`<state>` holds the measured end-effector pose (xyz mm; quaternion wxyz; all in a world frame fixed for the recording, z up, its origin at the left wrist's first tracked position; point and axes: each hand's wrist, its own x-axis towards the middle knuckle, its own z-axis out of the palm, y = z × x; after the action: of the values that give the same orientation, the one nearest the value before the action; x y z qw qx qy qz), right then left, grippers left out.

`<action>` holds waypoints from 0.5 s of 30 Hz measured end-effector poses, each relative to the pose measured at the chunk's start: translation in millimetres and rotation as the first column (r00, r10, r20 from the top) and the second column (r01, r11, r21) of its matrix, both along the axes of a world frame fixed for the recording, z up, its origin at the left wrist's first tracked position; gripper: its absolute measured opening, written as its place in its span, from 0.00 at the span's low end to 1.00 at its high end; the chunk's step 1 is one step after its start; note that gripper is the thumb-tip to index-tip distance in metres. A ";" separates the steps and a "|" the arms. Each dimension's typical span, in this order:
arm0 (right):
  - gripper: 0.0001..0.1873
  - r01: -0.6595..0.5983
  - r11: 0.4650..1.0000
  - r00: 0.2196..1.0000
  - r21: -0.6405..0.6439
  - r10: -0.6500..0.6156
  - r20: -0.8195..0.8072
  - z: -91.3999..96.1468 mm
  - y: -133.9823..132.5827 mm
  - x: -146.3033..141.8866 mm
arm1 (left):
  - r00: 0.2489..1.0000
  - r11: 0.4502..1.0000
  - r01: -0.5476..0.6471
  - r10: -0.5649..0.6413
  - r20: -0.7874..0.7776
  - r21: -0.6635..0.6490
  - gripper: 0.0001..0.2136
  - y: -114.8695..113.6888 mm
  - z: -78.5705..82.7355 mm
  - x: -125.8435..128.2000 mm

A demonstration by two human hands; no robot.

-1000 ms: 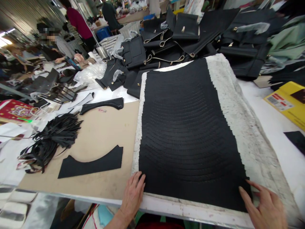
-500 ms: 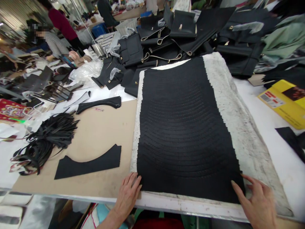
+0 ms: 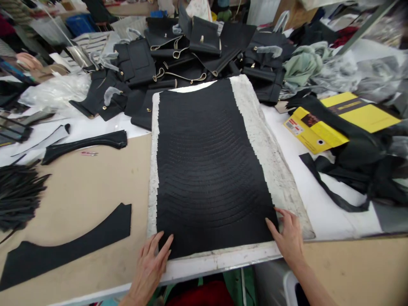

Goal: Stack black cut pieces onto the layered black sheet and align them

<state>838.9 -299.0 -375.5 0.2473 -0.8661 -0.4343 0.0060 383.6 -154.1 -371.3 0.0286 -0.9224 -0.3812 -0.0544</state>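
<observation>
A large black leather-like panel [image 3: 210, 170] with rows of curved slits lies flat on a stained white cloth pad [image 3: 266, 148] at the table's front. My left hand [image 3: 151, 261] rests at its near left corner, fingers spread, with the thumb and fingertips on the black material. At the near right edge, my right hand [image 3: 288, 238] has thumb and fingers apart; the thumb touches the panel while the other fingertips lie at its edge. Left of the panel, a curved black cut piece [image 3: 73, 250] lies on a tan board [image 3: 95, 182].
Black bag pieces [image 3: 204, 55] with metal fittings heap up behind the pad. To the right are a yellow box [image 3: 314, 131] and black strips [image 3: 338, 199]. A bundle of thin black strips [image 3: 19, 191] and a stacked curved black piece [image 3: 86, 142] lie left.
The view has swung right, so the panel appears farther left and more of the right side shows. My left thumb and fingers now reach farther onto the panel's corner; my right hand stays at its edge.
</observation>
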 end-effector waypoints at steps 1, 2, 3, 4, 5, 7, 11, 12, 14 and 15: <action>0.28 0.000 1.000 1.000 0.001 0.000 -0.001 0.2 -0.2 -0.1 | 1.000 1.000 0.017 -0.017 0.004 -0.002 0.20 0.6 -0.3 1.7; 0.28 -0.001 1.000 1.000 0.004 0.001 -0.005 0.8 -0.3 -0.2 | 1.000 1.000 0.029 -0.029 0.011 0.000 0.19 1.0 -0.8 3.2; 0.27 0.001 1.000 1.000 0.006 -0.001 -0.011 1.6 -0.3 -0.5 | 0.999 0.999 0.036 -0.036 0.019 0.006 0.19 1.2 -1.4 4.3; 0.26 0.003 1.000 1.000 0.007 -0.003 -0.017 2.6 -0.2 -0.7 | 0.999 0.999 0.037 -0.037 0.033 0.019 0.18 1.1 -1.9 5.6; 0.25 0.004 1.000 1.000 0.006 -0.004 -0.026 3.7 -0.1 -1.0 | 0.998 0.998 0.040 -0.043 0.054 0.038 0.18 0.7 -2.0 7.4; 0.23 0.012 1.000 0.999 -0.003 -0.012 -0.045 6.0 0.4 -1.7 | 0.990 0.994 0.092 -0.098 0.098 0.064 0.18 -1.1 -1.1 14.2; 0.21 0.035 0.999 0.997 -0.025 -0.036 -0.065 8.5 0.6 -2.1 | 0.921 0.928 0.362 -0.370 0.124 0.084 0.19 -7.5 -1.3 40.3; 0.21 0.037 0.999 0.997 -0.026 -0.039 -0.067 8.6 0.3 -1.7 | 0.892 0.901 0.421 -0.432 0.134 0.107 0.18 -9.4 -4.2 46.8; 0.20 0.037 0.999 0.997 -0.024 -0.038 -0.074 8.1 -0.6 -0.4 | 0.839 0.855 0.489 -0.515 0.179 0.172 0.15 -13.7 -14.3 56.6; 0.20 0.035 0.999 0.996 -0.024 -0.037 -0.081 7.9 -1.1 0.4 | 0.828 0.851 0.487 -0.521 0.208 0.196 0.14 -16.4 -20.6 59.9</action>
<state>839.4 -300.2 -367.6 0.2550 -0.8756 -0.4080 0.0418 443.5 -170.5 -391.9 0.0263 -0.9714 -0.1198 -0.2032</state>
